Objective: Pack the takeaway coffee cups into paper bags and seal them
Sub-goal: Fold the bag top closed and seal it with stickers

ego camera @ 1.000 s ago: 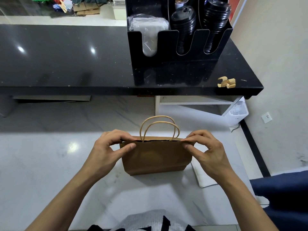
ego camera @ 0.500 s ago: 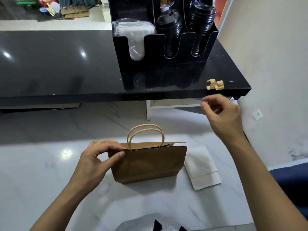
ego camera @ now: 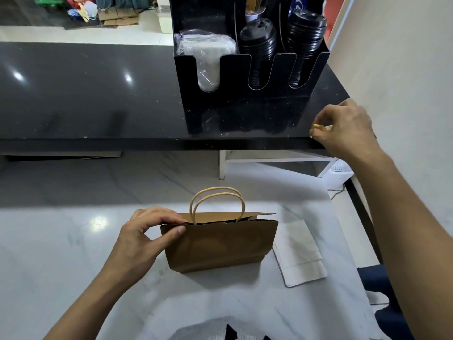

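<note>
A brown paper bag (ego camera: 220, 244) with twisted paper handles (ego camera: 217, 200) stands upright on the white marble counter (ego camera: 61, 241). Its top is pressed nearly flat, with a dark slit still showing. My left hand (ego camera: 144, 234) pinches the bag's top left corner between thumb and fingers. My right hand (ego camera: 345, 128) is up at the right end of the black counter (ego camera: 98, 99), fingers curled around small tan wooden clips (ego camera: 321, 127). Whatever is inside the bag is hidden.
A black organiser (ego camera: 247, 94) on the black counter holds stacked black lids (ego camera: 259, 42) and clear-wrapped items (ego camera: 206, 52). A white flat bag (ego camera: 299, 256) lies right of the brown bag. A beige wall (ego camera: 404, 69) rises at the right.
My right hand let go of the bag's top right corner and rose to the black counter, where it now closes on the tan clips. The left hand kept its pinch.
</note>
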`<state>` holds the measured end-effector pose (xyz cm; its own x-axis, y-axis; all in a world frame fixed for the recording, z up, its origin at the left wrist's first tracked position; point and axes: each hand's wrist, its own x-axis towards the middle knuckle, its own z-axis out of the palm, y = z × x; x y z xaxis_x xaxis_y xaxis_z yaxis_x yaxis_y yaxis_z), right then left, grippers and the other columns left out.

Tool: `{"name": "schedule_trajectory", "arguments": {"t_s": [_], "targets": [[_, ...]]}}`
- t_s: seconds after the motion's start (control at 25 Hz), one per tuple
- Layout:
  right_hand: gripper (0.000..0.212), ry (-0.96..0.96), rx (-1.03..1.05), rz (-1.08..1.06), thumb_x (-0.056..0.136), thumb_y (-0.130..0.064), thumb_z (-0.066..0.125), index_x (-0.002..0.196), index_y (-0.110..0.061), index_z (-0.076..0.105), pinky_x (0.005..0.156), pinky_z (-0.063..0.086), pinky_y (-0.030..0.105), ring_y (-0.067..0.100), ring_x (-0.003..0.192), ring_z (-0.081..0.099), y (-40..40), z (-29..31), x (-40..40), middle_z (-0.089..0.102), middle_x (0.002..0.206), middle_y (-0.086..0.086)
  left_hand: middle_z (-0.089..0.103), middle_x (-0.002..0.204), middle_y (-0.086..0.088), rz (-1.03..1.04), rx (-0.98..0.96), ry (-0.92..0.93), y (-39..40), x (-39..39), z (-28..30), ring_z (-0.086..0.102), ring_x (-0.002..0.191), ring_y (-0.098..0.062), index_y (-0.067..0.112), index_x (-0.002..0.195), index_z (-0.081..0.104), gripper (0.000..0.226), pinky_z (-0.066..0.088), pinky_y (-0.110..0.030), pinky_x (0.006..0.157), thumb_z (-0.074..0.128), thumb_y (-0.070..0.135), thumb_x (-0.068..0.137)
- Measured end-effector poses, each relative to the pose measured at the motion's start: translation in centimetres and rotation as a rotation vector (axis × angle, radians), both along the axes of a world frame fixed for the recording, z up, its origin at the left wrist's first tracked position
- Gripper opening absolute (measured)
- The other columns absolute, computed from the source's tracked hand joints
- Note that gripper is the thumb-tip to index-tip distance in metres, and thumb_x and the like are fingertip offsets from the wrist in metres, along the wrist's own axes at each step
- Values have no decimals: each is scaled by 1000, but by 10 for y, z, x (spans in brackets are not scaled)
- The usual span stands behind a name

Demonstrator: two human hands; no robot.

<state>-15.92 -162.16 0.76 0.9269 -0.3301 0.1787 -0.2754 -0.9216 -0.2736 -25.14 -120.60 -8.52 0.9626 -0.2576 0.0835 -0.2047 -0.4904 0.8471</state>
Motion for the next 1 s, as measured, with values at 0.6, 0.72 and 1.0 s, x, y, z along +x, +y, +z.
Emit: {"name": "schedule_trajectory", "arguments": {"t_s": [0.6, 0.72, 1.0], "targets": [[27, -114, 1, 196, 85, -12, 70, 107, -28, 71, 100, 45, 50, 26, 98, 66, -12, 8, 11, 76, 89, -1, 73, 103, 14, -12, 10, -7, -4, 2, 5, 58, 113, -14, 37, 94, 78, 14, 46, -23, 90, 75, 32, 80], [16, -276, -19, 209, 88, -16, 71, 101, -24, 74, 97, 38, 45, 28, 94, 59, -5, -1, 6, 76, 90, 1, 73, 104, 14, -7, 10, -7, -4, 2, 5, 57, 114, -15, 37, 94, 78, 14, 46, -22, 91, 76, 32, 80], [14, -422, 195, 315, 88, -33, 75, 97, -22, 73, 86, 53, 49, 17, 76, 62, 53, 18, -19, 72, 82, -11, 72, 103, 17, -7, 23, -7, -3, 2, 5, 55, 112, -13, 39, 97, 77, 17, 43, -15, 89, 76, 27, 85]]}}
